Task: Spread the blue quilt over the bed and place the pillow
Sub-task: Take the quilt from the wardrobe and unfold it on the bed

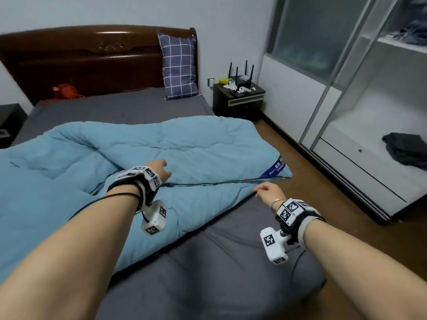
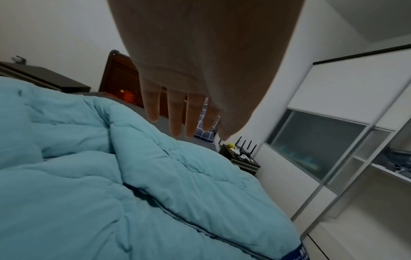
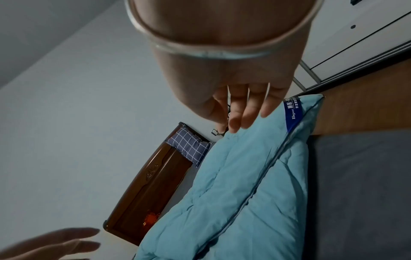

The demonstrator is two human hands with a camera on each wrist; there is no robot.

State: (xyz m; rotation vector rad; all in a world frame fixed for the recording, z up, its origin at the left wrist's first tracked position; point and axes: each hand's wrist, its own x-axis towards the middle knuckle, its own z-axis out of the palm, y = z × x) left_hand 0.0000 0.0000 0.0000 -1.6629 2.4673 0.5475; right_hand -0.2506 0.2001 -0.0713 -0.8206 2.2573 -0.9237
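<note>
The blue quilt (image 1: 184, 144) lies folded over on itself across the left and middle of the grey bed (image 1: 219, 262), its labelled corner reaching the right edge. My left hand (image 1: 161, 170) hovers over the fold's upper layer, fingers (image 2: 177, 114) straight, holding nothing. My right hand (image 1: 268, 191) is at the lower layer's edge near that corner; in the right wrist view its fingers (image 3: 242, 109) hang relaxed just above the quilt (image 3: 244, 176). The blue checked pillow (image 1: 179, 65) stands upright against the wooden headboard (image 1: 80, 58) at the bed's far right corner.
A dark nightstand (image 1: 239, 98) with a router stands right of the bed head, another nightstand (image 1: 9, 121) at the left. A white wardrobe (image 1: 346, 88) lines the right wall across a strip of wooden floor (image 1: 312, 181). A red ornament (image 1: 64, 91) sits by the headboard.
</note>
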